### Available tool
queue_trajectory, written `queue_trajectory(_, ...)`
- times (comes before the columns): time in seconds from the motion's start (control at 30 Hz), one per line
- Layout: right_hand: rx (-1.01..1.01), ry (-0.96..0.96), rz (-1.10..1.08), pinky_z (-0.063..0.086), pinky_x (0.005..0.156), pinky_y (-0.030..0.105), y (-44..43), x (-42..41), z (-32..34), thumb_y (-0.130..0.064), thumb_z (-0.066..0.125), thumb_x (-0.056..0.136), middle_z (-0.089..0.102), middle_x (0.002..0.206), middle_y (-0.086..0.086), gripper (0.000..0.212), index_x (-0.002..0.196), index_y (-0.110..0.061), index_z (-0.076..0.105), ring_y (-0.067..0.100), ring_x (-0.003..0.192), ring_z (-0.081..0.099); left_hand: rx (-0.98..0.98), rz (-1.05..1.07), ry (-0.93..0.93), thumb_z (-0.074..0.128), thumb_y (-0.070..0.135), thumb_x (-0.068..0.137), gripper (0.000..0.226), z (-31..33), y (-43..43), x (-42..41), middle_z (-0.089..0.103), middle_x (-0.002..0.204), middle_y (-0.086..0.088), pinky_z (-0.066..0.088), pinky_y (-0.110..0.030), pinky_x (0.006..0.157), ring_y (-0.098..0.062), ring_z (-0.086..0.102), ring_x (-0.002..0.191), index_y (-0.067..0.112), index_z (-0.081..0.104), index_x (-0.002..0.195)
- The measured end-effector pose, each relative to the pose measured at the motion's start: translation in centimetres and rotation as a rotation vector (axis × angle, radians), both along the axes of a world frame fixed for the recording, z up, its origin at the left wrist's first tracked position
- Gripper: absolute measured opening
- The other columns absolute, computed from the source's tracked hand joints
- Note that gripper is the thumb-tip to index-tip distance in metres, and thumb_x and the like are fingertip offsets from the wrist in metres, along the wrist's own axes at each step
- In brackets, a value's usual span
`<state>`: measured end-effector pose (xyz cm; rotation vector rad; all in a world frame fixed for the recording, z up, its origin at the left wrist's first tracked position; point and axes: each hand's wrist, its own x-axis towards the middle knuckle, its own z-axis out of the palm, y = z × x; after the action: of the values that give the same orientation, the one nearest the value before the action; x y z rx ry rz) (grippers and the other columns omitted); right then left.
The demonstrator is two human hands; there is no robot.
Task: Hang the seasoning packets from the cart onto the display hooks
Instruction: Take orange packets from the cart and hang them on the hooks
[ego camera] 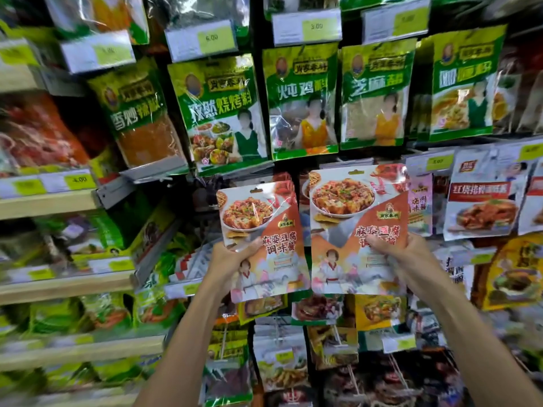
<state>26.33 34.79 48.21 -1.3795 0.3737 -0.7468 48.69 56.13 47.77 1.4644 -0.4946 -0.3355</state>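
Note:
I hold two orange-and-white mapo tofu seasoning packets upright in front of the display. My left hand (232,257) grips the smaller-looking left packet (261,230) at its left edge, thumb across the front. The right packet (357,218) is pinched at its middle right by my right hand (402,254), fingers over the printed text. Each packet has a hang hole at its top. Behind them, a dark gap in the hook wall shows between the green packets above and mixed packets below. The cart is out of view.
Green seasoning packets (299,101) hang in a row above with price tags (307,27). White-and-red packets (482,201) hang to the right. More packets (279,362) fill the hooks below. Wooden shelves (47,202) with bagged goods stand on the left.

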Motion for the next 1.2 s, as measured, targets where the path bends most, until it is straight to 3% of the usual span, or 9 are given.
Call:
queue_trajectory(0.07,0.007,-0.022,0.014,0.058,0.063,0.026,-0.3,0.8,0.2,-0.013,0.070,0.080,0.075,0.088,0.004,0.021,0.098,-0.004,0.064,0.018,0.080,0.073,0.007,-0.009,0.006,0.082,0.016,0.071,0.014,0.0,-0.6,0.9,0.069,0.072,-0.022,0.056,-0.039,0.064,-0.029,0.065,0.063,0.008,0.071,0.068)
queue_trajectory(0.13,0.040,-0.069,0.052,0.057,0.061,0.021,-0.5,1.6,0.3,-0.007,0.067,0.082,0.076,0.088,0.003,0.018,0.099,-0.005,0.064,0.018,0.082,0.073,0.025,-0.001,-0.006,0.082,0.021,0.070,0.029,0.2,-1.0,1.7,0.058,0.045,-0.005,0.044,-0.020,0.040,-0.012,0.049,0.036,0.018,0.066,0.046)
queue_trajectory(0.2,0.041,-0.074,0.073,0.056,0.059,0.019,-0.7,2.3,0.5,-0.008,0.068,0.081,0.076,0.089,0.003,0.020,0.100,-0.005,0.064,0.019,0.082,0.073,0.016,0.012,0.020,0.081,0.017,0.072,0.036,0.1,-1.5,2.4,0.053,0.039,0.001,0.036,-0.017,0.034,-0.008,0.041,0.029,0.017,0.063,0.041)
queue_trajectory(0.5,0.043,-0.096,0.114,0.057,0.066,0.022,-1.9,4.1,0.4,-0.015,0.073,0.072,0.076,0.090,0.002,0.029,0.099,-0.008,0.065,0.019,0.086,0.073,0.009,-0.006,0.060,0.081,0.017,0.073,0.024,-1.0,-3.2,4.5,0.057,0.043,-0.002,0.035,-0.015,0.034,-0.008,0.044,0.029,0.003,0.062,0.067)
queue_trajectory(0.77,0.076,-0.085,0.135,0.058,0.067,0.025,-2.0,4.9,-0.5,-0.014,0.073,0.070,0.076,0.095,0.006,0.035,0.103,-0.006,0.064,0.022,0.089,0.073,0.092,0.013,0.112,0.084,0.033,0.055,0.040,-1.5,-4.1,6.1,0.056,0.043,-0.006,0.043,-0.022,0.043,-0.013,0.052,0.036,0.003,0.059,0.060)
queue_trajectory(0.9,0.068,-0.071,0.141,0.060,0.072,0.029,-1.9,5.0,-1.1,-0.018,0.077,0.067,0.075,0.098,0.009,0.037,0.101,-0.007,0.067,0.024,0.092,0.072,0.135,0.074,0.093,0.085,0.030,0.066,0.039,-1.8,-4.7,6.8,0.055,0.048,-0.009,0.039,-0.029,0.051,-0.018,0.048,0.044,0.000,0.060,0.067)
queue_trajectory(0.97,0.060,-0.059,0.142,0.060,0.076,0.032,-1.9,5.1,-1.4,-0.024,0.081,0.062,0.075,0.100,0.010,0.039,0.097,-0.010,0.069,0.025,0.094,0.072,0.184,0.143,0.035,0.082,0.033,0.071,0.042,-2.0,-4.9,6.9,0.054,0.051,-0.009,0.037,-0.027,0.046,-0.015,0.046,0.041,-0.001,0.058,0.075)
queue_trajectory(1.07,0.049,-0.040,0.137,0.057,0.079,0.034,-1.5,5.3,-1.8,-0.029,0.083,0.060,0.074,0.104,0.010,0.046,0.100,-0.011,0.069,0.026,0.097,0.071,0.198,0.208,-0.129,0.079,0.037,0.075,0.034,-2.3,-4.7,6.4,0.051,0.056,-0.009,0.037,-0.029,0.052,-0.017,0.045,0.048,0.010,0.062,0.066)
queue_trajectory(1.2,0.046,-0.023,0.168,0.058,0.073,0.027,-0.6,5.6,-2.1,-0.027,0.081,0.064,0.074,0.105,0.011,0.048,0.105,-0.007,0.067,0.026,0.098,0.071,0.304,0.331,-0.371,0.075,0.034,0.080,0.031,-2.5,-2.8,5.5,0.062,0.067,-0.010,0.043,-0.028,0.056,-0.022,0.057,0.062,0.008,0.063,0.071)
